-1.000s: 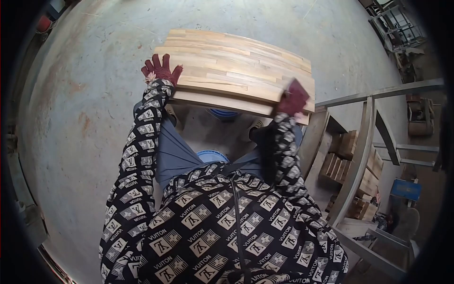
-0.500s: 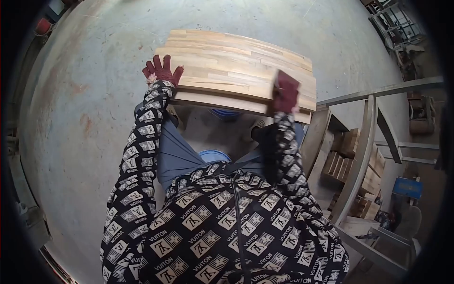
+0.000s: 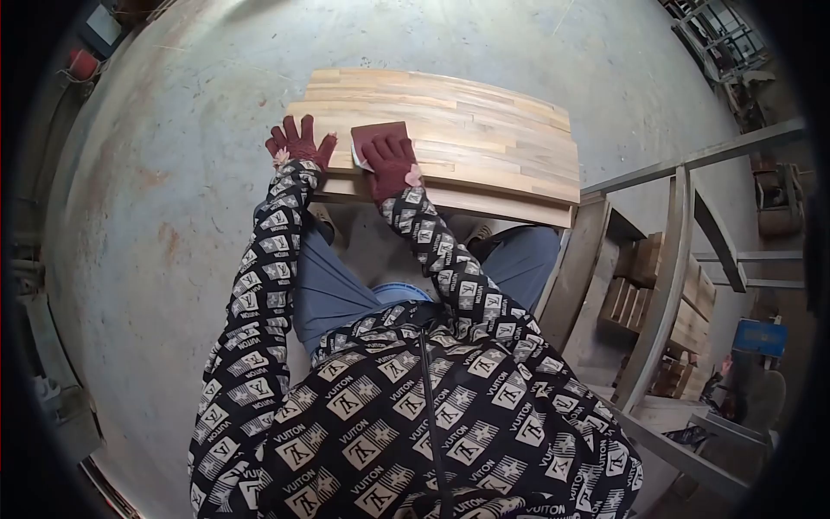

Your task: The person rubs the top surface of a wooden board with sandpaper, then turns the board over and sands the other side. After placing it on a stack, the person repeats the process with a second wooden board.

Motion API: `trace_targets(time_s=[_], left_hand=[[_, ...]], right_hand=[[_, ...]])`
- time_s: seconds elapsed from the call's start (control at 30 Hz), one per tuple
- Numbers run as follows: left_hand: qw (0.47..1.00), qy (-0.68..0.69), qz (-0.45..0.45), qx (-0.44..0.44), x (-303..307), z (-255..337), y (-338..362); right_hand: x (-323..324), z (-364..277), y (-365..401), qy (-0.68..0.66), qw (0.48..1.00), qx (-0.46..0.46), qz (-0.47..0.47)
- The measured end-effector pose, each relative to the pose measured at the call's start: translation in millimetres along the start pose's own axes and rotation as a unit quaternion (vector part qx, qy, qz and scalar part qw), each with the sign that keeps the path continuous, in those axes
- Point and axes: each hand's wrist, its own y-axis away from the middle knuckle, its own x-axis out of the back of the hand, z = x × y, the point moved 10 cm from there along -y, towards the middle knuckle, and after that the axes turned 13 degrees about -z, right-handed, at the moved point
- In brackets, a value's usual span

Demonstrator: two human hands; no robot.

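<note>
A pale wooden board (image 3: 484,138), made of many glued strips, lies flat in front of me, with another board edge showing beneath it. My left hand (image 3: 300,145), in a dark red glove, lies on the board's left end with its fingers spread. Left of the board's middle, my right hand (image 3: 392,166) presses a dark red sheet of sandpaper (image 3: 380,131) onto the surface near the front edge. That hand wears the same kind of glove. Part of the sheet is hidden under its fingers.
A metal frame (image 3: 679,199) stands close by on the right, with wooden pieces (image 3: 627,303) inside it. Farther right is a blue box (image 3: 761,337). Below the board, a blue and white round seat or lid (image 3: 402,292) shows between my legs. Concrete floor (image 3: 164,173) surrounds the board.
My right hand has swept left across the board with the sandpaper, from the right end to near my left hand. My left hand stays at the left end.
</note>
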Motion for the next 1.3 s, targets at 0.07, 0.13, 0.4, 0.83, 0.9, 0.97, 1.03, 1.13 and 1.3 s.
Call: trace_targets(time_s=[0.07,0.13,0.4,0.83,0.9,0.97,1.03,1.13,1.3], left_hand=[[1.0,0.008,0.007,-0.003,-1.7,-1.1,-2.1],[0.999,0.033,0.009,-0.004,-2.7,-0.9,-1.3],[0.999,0.034,-0.005,0.005,4.8,2.3,2.6],[0.998,0.032,-0.049,-0.002,3.2,1.7,2.0],[0.998,0.037,-0.044,-0.002,1.9,1.3,2.4],[0.999,0.038,-0.033,-0.006,3.7,2.2,3.4],[0.999,0.048,-0.018,-0.009,4.5,1.1,2.8],[0.999,0.036,-0.019,-0.012,6.8,3.0,5.6],[0.999,0.018,0.037,-0.023,14.7,5.3,8.0]], right_hand=[[-17.6,39.1,13.0,-0.003,0.997,0.011,0.072],[-12.8,144.4,55.3,-0.096,0.983,-0.064,0.139],[122.2,302.9,172.4,0.28,0.898,-0.312,0.134],[-11.1,92.0,5.2,0.068,0.993,-0.04,0.093],[17.8,162.3,50.3,0.073,0.983,-0.093,0.143],[59.6,234.5,97.7,0.122,0.965,-0.161,0.167],[105.7,289.1,144.7,0.181,0.942,-0.231,0.163],[125.6,312.4,169.6,0.241,0.914,-0.292,0.146],[41.3,230.3,78.5,0.224,0.927,-0.199,0.228]])
